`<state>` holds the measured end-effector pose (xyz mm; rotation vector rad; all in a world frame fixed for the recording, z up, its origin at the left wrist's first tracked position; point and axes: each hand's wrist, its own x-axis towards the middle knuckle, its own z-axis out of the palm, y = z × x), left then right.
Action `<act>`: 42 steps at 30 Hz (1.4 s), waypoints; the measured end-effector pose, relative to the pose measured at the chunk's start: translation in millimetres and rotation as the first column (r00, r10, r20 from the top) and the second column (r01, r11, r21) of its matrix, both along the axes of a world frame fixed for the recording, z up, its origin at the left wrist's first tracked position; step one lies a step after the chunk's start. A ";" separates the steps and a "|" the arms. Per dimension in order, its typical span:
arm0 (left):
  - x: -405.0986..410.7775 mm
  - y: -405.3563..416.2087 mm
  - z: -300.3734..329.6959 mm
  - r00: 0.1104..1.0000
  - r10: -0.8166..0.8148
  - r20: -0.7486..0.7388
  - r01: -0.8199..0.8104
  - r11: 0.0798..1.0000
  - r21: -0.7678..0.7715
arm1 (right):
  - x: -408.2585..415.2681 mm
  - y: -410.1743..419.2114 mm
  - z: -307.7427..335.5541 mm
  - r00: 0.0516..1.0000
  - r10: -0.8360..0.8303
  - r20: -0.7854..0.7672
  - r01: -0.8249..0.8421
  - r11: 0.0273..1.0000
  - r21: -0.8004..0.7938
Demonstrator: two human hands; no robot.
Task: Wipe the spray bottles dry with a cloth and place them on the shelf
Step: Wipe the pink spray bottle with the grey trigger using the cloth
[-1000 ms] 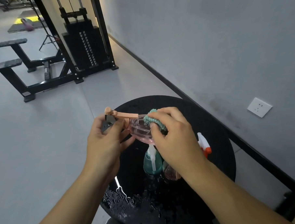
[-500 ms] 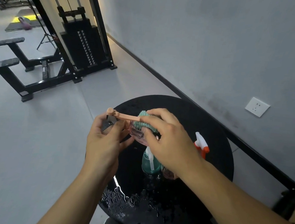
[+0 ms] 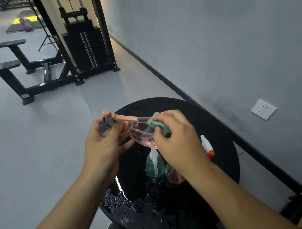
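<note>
My left hand grips the peach spray head of a clear pink spray bottle, held on its side above a round black table. My right hand pinches a teal cloth and presses it against the bottle's body. Below my hands a green spray bottle with a white head stands on the wet tabletop. Beside it stands another pink bottle, partly hidden by my right wrist. A white and orange spray head shows behind that wrist. No shelf is in view.
Water drops cover the table's near side. A grey wall with a white socket runs along the right. A black cable weight machine and bench frames stand on the grey floor at the left back.
My right hand has slid the cloth back along the bottle's body, away from the spray head. My left hand keeps its grip on the spray head.
</note>
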<state>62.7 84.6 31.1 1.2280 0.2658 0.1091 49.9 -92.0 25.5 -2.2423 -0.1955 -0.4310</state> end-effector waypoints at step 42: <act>1.3 0.7 0.1 0.998 -0.043 0.038 0.043 0.999 -0.019 | -1.9 -8.2 4.6 0.998 0.057 -0.017 -0.057 0.998 0.019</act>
